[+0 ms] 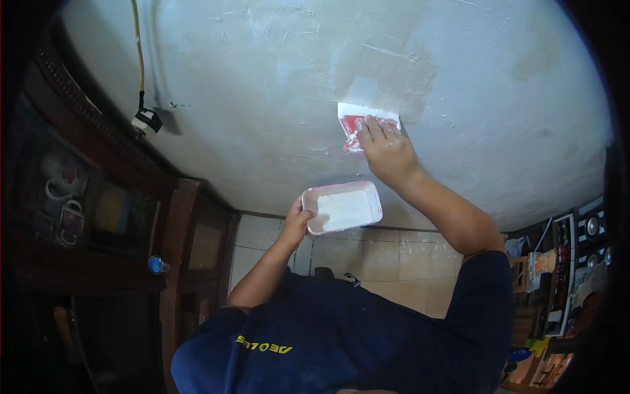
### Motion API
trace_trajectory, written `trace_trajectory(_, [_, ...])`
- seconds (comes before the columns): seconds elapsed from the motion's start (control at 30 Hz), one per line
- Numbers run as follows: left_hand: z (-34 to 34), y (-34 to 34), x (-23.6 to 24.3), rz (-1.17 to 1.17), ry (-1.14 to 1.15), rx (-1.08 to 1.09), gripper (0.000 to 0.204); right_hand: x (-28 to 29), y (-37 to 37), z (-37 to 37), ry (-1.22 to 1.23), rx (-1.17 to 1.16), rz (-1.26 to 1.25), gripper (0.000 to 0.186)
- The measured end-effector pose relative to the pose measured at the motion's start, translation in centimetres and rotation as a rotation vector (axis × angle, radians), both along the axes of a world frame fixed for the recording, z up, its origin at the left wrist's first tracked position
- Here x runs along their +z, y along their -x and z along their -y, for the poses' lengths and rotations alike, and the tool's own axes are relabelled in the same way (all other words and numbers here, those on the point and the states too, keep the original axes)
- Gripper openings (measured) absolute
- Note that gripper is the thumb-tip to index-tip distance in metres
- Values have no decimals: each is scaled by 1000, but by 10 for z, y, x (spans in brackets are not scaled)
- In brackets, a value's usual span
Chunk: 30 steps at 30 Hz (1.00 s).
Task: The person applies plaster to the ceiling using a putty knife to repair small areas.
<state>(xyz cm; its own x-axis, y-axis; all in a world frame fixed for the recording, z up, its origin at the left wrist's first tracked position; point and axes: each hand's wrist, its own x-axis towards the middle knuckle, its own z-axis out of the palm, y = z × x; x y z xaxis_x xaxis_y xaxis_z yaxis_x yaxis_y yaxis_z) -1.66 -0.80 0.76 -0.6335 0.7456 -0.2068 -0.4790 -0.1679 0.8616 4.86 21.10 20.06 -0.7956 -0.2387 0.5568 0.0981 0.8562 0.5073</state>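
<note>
My right hand (384, 144) presses a red scraper (353, 128) with a white, paste-covered edge flat on the pale, patchy wall (269, 79), fingers spread over its back and smeared with white. Lower and to the left, my left hand (296, 220) grips a rectangular plastic tub (342, 209) by its left end, thumb over the rim. The tub has white paste inside and streaks round its rim. Rougher, darker patches show on the wall around the scraper.
A yellow cable with a socket (146, 121) hangs at the upper left. A dark wooden cabinet (187, 230) with glass panes and a blue can (156, 264) line the left. Tiled floor (394, 256) lies below. A cluttered shelf with speakers (577, 236) stands at the right.
</note>
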Motion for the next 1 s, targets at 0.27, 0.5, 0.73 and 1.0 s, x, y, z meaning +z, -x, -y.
trace_trajectory(0.27, [4, 1, -16, -75, -40, 9, 61, 33, -3, 6, 240, -14, 117, 31])
trace_trajectory(0.5, [11, -2, 7, -26, 5, 47, 61, 78, -6, 5, 178, -71, 130, 24])
trace_trajectory(0.73, [10, 2, 14, -1, 26, 53, 59, 134, -9, 3, 145, 3, -119, 16])
trace_trajectory(1.0, [11, 7, -2, 19, 8, 16, 59, 27, 3, 5, -140, -66, -113, 30])
